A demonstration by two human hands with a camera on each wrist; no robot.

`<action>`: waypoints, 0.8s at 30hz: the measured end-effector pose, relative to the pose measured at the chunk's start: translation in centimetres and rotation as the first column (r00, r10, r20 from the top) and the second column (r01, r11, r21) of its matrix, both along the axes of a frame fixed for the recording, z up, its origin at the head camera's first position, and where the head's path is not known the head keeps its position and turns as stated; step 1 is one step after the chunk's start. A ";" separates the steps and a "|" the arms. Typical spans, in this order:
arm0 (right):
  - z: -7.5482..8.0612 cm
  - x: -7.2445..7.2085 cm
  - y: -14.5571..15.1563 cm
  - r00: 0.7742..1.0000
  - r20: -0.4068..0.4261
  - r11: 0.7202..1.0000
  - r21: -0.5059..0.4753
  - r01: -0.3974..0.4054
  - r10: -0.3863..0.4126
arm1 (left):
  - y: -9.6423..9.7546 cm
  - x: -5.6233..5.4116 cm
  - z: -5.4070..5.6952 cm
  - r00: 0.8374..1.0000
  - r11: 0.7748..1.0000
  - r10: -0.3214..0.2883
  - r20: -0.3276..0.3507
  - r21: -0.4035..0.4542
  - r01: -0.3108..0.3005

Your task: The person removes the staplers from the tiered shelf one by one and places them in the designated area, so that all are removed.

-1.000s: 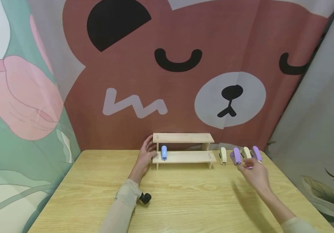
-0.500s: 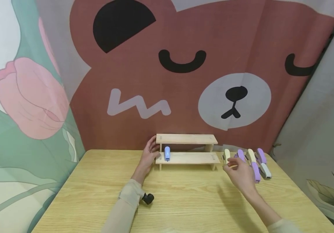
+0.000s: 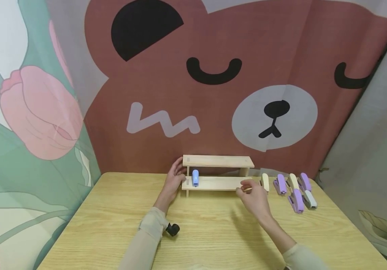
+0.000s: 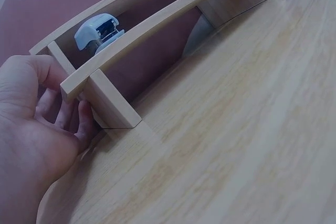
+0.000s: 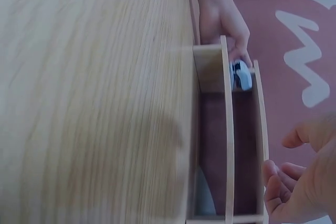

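A two-tier wooden shelf (image 3: pixel 217 183) stands at the back of the table. My left hand (image 3: pixel 172 185) grips its left end, the thumb by the lower board and the other fingers reaching behind the side; the left wrist view shows this hand (image 4: pixel 39 119) close up. On the lower tier, near the left end, sits a blue stapler (image 3: pixel 195 178). My right hand (image 3: pixel 255 198) is in front of the shelf's right end. In the right wrist view this hand (image 5: pixel 307 182) holds nothing, with thumb and bent fingers apart.
Right of the shelf stand several more staplers: a cream one (image 3: pixel 264 182) nearest, then a purple one (image 3: pixel 280 183), another cream one (image 3: pixel 293 181) and a purple one (image 3: pixel 304 181). In front of them are a purple stapler (image 3: pixel 296 200) and a pale grey one (image 3: pixel 309 199).
My right hand has moved left from the staplers to the shelf's right end, uncovering the front purple and grey staplers. The left hand has stayed on the shelf. The head view has shifted slightly.
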State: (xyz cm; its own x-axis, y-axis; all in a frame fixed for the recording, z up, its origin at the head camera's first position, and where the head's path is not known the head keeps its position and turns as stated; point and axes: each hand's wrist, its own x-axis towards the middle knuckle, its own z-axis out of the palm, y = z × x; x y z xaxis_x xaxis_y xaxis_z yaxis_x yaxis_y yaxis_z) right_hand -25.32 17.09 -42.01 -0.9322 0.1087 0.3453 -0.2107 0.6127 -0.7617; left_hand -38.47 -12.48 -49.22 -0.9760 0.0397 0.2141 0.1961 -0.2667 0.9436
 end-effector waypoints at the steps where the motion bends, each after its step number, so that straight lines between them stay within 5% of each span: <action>1: -0.1 -0.2 -0.4 1.000 0.002 1.000 -0.007 -0.004 0.004 | 0.0 0.0 0.0 1.000 1.000 0.001 0.001 0.002 -0.001; 24: -2.1 -3.3 -9.9 0.992 0.037 0.988 -0.103 -0.119 0.123 | -0.2 -0.4 -0.1 0.999 0.999 -0.018 0.027 0.051 0.016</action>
